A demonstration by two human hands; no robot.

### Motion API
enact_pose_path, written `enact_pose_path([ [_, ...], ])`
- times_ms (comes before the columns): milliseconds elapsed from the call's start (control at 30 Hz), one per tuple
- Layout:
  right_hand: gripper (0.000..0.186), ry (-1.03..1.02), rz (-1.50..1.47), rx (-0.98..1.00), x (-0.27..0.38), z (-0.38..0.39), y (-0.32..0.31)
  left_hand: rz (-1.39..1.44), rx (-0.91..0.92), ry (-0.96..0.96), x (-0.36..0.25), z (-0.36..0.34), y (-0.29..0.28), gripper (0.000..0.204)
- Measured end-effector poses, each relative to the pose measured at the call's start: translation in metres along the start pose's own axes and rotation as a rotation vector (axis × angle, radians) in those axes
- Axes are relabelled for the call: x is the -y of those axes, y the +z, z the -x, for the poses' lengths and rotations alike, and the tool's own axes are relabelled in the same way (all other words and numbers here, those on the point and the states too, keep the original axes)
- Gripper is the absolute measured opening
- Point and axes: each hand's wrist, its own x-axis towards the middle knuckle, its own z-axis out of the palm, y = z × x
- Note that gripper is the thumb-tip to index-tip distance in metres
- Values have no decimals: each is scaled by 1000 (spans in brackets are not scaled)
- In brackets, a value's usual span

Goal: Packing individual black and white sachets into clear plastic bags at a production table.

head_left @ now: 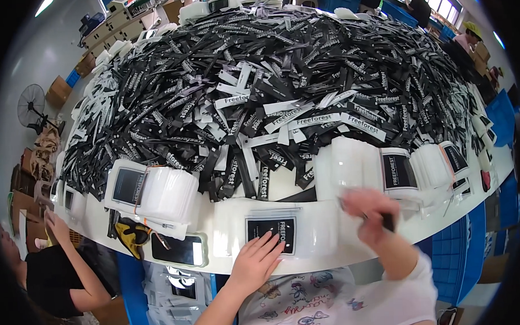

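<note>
My left hand [256,260] lies with fingers stretched over the black label of a clear plastic pouch [306,229] at the table's front edge. Just to its right, my right hand [372,216] is blurred, its fingers curled round a dark item too smeared to name, above the white plastic. Banded stacks of white pouches with black labels [178,200] stand at left and more [352,165] at right. Left of my hands lie a phone [177,251] and a yellow-and-black object [128,233]. Behind is a large heap of black and white printed strips [257,76].
A co-worker [52,287] sits at my left, hands near the white table's [87,211] edge. Others [467,40] work behind at right. Blue bins [455,259] stand below and beside the table. A standing fan [32,104] and cardboard boxes [57,92] are at far left.
</note>
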Motion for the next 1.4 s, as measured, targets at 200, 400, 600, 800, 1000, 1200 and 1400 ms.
enact_pose_path([
  [200, 20, 472, 481, -145, 11, 120, -5, 103, -222, 183, -17, -17, -2, 36],
  [400, 11, 1174, -256, -547, 44, 107, -15, 51, -195, 271, -47, -20, 0, 38],
  [600, 22, 1087, 115, 36, 82, 80, 16, 32, -259, 240, -64, -4, 9, 59],
  [800, 34, 720, 200, 322, 91, 79, 32, 117, -236, 211, -52, -6, 7, 91],
  [1000, 22, 739, -3, 96, 88, 84, 52, 7, -273, 179, -55, -9, -2, 83],
  [1200, 19, 995, -201, 235, 90, 83, 46, 294, -28, 160, -53, 9, -8, 70],
  [1400, 26, 920, -185, 425, 82, 75, 41, 343, -130, 82, -50, 18, -12, 67],
])
